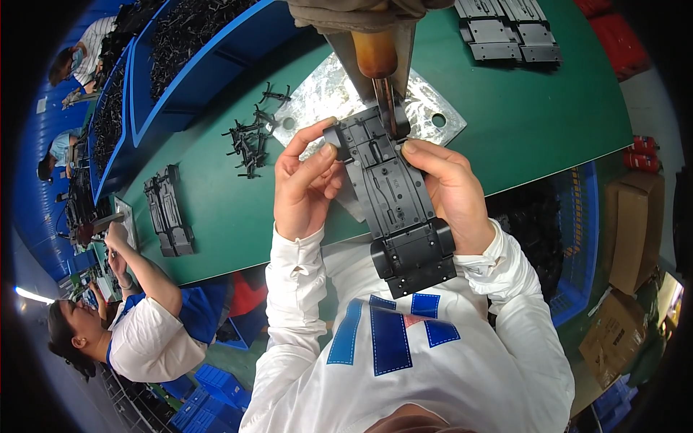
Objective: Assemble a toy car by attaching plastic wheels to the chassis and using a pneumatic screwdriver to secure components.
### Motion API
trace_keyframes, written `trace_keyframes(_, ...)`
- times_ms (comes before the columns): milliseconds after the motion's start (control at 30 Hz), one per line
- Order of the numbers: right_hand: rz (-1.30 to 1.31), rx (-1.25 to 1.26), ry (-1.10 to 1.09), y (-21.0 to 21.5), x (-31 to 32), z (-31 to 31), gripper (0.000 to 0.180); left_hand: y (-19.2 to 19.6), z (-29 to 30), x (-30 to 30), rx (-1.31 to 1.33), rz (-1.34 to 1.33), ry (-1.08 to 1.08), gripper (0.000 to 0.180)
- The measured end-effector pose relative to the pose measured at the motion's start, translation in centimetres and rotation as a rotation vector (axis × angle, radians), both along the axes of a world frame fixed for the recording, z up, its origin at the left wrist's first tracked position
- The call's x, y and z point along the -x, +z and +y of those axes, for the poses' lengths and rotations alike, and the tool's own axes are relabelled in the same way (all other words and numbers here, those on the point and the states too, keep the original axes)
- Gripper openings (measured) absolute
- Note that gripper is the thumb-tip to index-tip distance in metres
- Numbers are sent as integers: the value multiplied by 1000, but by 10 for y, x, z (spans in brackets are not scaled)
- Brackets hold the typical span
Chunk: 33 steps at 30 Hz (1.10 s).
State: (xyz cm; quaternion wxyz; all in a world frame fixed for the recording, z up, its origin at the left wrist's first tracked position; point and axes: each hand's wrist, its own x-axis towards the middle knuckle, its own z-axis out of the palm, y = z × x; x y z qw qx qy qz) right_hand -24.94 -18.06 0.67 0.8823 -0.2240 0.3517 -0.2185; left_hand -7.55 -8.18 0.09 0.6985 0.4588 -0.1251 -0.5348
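Left hand (307, 184) and right hand (451, 195) both grip the black plastic chassis (393, 202) under the soldering iron (382, 79).

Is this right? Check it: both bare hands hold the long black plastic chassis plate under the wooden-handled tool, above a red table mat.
Not quite. In the head view the left hand and right hand do hold the long black plastic chassis plate under the wooden-handled tool, but the table mat is green, not red.

blue bins (216, 43) of black parts, cardboard boxes (635, 216), a co-worker (144, 325).
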Motion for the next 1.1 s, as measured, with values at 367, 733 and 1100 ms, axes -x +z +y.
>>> trace_keyframes(367,12,31,-1,-2,0,1,24,2,-1,2,-24,-27,7,38)
trace_keyframes(733,11,5,11,-4,2,-1,25,2,-1,2,-42,-25,4,39)
trace_keyframes(1100,6,17,11,0,0,-1,23,3,-1,2,-39,-17,11,40)
